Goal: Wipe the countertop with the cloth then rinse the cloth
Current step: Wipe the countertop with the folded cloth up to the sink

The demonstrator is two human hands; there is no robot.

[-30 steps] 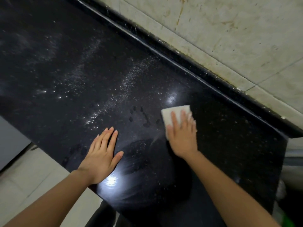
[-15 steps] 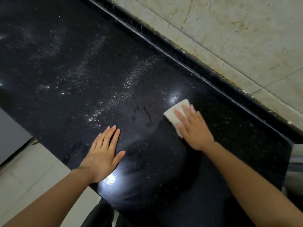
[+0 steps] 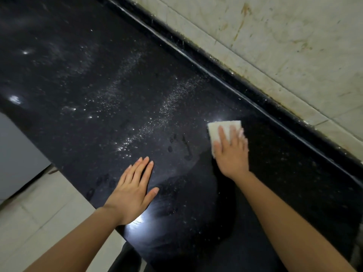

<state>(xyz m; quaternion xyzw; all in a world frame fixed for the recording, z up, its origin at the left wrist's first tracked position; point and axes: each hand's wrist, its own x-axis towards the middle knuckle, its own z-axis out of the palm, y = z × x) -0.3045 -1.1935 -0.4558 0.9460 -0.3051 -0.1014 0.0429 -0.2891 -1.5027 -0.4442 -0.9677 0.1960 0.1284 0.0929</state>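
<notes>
A folded white cloth [image 3: 217, 128] lies flat on the black stone countertop [image 3: 98, 79]. My right hand [image 3: 231, 152] presses down on it with straight fingers, covering its near and right part. My left hand [image 3: 133, 191] rests flat on the countertop near the front edge, fingers together and straight, holding nothing. Streaks of white specks and water drops [image 3: 157, 118] run across the counter left of the cloth. The patch between my hands looks smeared and wet.
A black raised back ledge [image 3: 245, 89] runs diagonally along a stained, pale tiled wall [image 3: 275, 40]. The counter's front edge drops to a light tiled floor [image 3: 39, 213] at lower left. A grey cabinet side [image 3: 17, 152] stands at far left.
My right hand has swung the cloth: it turned slantwise half a second ago, and now lies squarer with my fingers pointing away from me. My left hand has stayed in place.
</notes>
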